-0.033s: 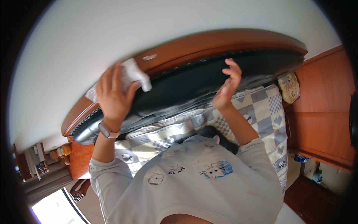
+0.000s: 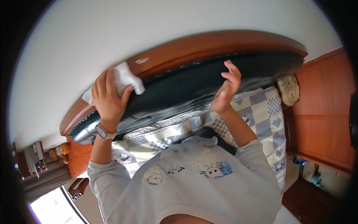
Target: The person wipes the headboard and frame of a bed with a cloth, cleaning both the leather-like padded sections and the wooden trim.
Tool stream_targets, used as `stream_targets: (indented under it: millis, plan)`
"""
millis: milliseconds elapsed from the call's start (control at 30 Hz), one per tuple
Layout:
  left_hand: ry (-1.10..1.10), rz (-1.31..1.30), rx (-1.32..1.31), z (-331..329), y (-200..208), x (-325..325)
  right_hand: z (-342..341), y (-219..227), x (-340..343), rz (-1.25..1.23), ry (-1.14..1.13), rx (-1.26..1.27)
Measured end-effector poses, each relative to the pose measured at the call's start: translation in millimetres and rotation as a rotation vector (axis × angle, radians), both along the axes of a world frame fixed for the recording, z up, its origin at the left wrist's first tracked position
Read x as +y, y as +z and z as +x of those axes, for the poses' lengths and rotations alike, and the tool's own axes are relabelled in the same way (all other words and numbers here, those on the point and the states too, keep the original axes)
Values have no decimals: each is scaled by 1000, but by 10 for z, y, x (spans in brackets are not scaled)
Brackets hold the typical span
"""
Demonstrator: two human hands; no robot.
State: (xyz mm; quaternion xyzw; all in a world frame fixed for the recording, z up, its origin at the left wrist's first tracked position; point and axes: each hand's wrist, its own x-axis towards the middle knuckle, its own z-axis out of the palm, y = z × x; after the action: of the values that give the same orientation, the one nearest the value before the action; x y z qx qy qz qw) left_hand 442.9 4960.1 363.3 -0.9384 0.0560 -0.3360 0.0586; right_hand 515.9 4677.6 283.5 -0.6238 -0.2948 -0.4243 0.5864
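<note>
My left hand lies over a white cloth, pressing it to the curved wooden top rail of a headboard. Loose folds of the cloth stick out past my thumb and above my fingers. Below the rail, the headboard's black padded panel shines and has a studded upper edge. My right hand is raised in front of this padding, holding nothing, its fingers apart and partly bent. Whether it touches the padding I cannot tell.
A bed with a grey and cream checked cover lies under me. At its right, a patterned cushion rests beside wooden cabinet doors. Stuffed toys and a small shelf are at the left, above a bright window.
My left hand and the cloth have shifted slightly left along the rail. My right hand stays almost in the same place.
</note>
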Motion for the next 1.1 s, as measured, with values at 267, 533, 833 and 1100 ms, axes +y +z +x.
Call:
stream_targets:
  millis: [267,533,833,1100]
  plan:
    - [-28,131,84,468,103,-738,800,214,-1476,-38,-143,-67]
    - [-154,64,125,1053,127,-1767,920,97,-1450,-27,-76,-26]
    - [-273,38,95,1617,33,-2864,931,31,-1303,-41,-273,-26]
    - [-402,-67,90,1268,3,-2053,949,-34,-1308,46,-440,-29]
